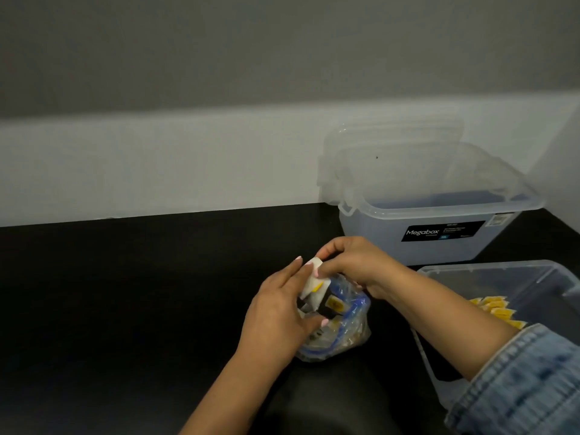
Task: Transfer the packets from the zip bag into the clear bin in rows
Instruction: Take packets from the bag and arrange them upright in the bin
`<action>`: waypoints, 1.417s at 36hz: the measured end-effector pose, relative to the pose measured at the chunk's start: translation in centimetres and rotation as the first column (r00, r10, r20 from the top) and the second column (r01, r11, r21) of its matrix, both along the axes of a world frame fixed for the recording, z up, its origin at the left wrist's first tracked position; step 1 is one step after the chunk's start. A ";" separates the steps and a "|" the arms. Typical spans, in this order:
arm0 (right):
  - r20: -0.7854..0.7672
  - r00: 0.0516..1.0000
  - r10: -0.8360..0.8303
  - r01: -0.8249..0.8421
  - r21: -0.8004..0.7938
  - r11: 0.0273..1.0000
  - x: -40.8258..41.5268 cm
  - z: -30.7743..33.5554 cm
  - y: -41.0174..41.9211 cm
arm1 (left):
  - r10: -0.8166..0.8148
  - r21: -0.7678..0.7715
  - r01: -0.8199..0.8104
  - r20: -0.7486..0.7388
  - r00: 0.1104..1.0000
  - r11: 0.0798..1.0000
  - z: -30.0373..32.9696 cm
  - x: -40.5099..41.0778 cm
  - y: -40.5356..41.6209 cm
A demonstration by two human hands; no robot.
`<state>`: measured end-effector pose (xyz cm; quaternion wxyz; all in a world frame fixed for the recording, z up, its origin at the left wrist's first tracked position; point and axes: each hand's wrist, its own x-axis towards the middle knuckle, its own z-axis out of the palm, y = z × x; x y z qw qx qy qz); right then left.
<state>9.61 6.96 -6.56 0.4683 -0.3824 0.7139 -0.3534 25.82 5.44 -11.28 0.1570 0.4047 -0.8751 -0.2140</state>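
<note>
**Q:** Where are your hands, and what do they hold?

**A:** Both are at the zip bag (337, 321), which sits crumpled on the black desk (125, 293) in front of me. My right hand (351, 262) pinches the top of a white packet (314, 282) above the bag's mouth. My left hand (279, 312) lies along the packet's left side with fingers mostly straight; whether it also grips the bag underneath, I cannot tell.

**Q:** How far along are you?

**A:** Partway, I judge. Yellow packets (492, 309) already lie in the clear bin (533, 271) at my near right, though my sleeve (527, 381) hides whether they make tidy rows. The bag looks well filled, so plenty remains.

**Q:** Anything else nearby?

**A:** A taller lidded box (439, 208) labelled Megabox stands farther back on the right.
</note>
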 end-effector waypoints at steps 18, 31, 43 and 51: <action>-0.116 0.992 0.047 -0.079 -0.288 0.954 0.8 2.2 0.4 | 0.439 0.776 0.219 -0.538 0.719 0.592 3.6 0.1 -0.4; -0.399 0.893 0.208 -0.318 -0.232 0.919 -0.7 3.7 2.0 | 0.413 0.835 0.399 -0.538 0.735 0.379 4.4 -1.1 0.5; -0.240 0.942 0.236 -0.312 -0.361 0.879 -6.6 6.4 6.9 | 0.567 0.861 0.474 -0.489 0.664 0.187 4.7 -6.2 3.6; -0.364 0.905 0.219 -0.328 -0.272 0.905 -11.4 6.6 10.4 | 0.523 0.815 0.531 -0.566 0.637 0.234 5.1 -10.1 5.9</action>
